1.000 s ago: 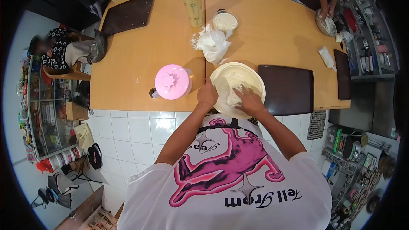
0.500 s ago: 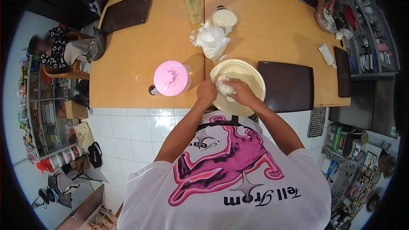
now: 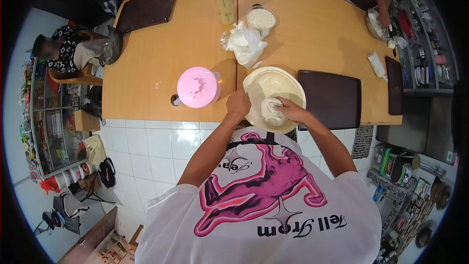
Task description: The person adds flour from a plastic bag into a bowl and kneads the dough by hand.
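Observation:
A cream-coloured bowl [image 3: 298,87] stands at the table's front edge, with whitish smears inside. My left hand [image 3: 238,103] is closed on the bowl's left rim. Inside the bowl, my right hand [image 3: 292,111] grips a lump of pale dough [image 3: 271,111] from its right side, its fingers curled on top. Left of the bowl is a pink-lidded container [image 3: 198,88]. Behind the bowl lies an open plastic bag of white flour [image 3: 247,46], some of it spilled, and beyond it a small tub of white powder [image 3: 261,18].
A dark tray [image 3: 330,99] lies right of the bowl, another dark tray [image 3: 147,10] at far left. A roll of plastic wrap [image 3: 223,0] stands at the back. At the far right, another person's hand [image 3: 384,17] is in a bowl. A seated person [image 3: 73,51] is at left.
My right hand has moved from the bowl's left side toward its front right, and the dough lump now sits lower in the bowl. My left hand stays on the rim.

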A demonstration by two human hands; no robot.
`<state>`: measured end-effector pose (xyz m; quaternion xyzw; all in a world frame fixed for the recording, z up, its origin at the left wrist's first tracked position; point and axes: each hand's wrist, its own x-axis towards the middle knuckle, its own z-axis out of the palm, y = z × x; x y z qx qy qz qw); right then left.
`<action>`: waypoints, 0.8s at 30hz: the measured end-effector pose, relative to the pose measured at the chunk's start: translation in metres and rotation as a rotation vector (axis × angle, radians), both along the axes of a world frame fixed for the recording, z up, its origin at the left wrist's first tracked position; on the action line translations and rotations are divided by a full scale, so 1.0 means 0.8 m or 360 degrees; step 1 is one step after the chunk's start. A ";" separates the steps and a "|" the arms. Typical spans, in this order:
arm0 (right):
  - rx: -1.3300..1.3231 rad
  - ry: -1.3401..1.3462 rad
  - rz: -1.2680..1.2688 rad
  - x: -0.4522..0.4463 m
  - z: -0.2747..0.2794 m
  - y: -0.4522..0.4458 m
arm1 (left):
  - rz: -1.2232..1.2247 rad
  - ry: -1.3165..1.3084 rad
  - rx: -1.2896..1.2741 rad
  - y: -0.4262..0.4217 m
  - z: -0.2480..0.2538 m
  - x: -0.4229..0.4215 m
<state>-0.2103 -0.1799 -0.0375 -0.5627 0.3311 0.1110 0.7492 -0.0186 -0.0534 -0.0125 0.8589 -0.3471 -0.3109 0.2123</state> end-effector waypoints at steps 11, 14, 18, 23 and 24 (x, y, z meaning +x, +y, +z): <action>-0.1959 0.0319 0.0509 -0.003 0.012 0.038 | 0.0066 -0.0032 0.0020 0.003 -0.010 -0.002; -0.2290 0.0309 0.0420 0.005 0.030 0.038 | 0.0063 -0.0029 0.0032 0.003 -0.009 -0.002; -0.1877 0.0087 0.0204 0.013 0.066 0.023 | 0.0053 -0.0025 0.0001 0.000 -0.002 -0.002; -0.0715 -0.0293 -0.0249 0.018 0.061 -0.019 | -0.0007 -0.0037 -0.0016 -0.001 0.001 -0.001; -0.0152 -0.0340 -0.0516 0.021 0.074 -0.024 | -0.0011 -0.0044 -0.0023 -0.001 -0.003 0.000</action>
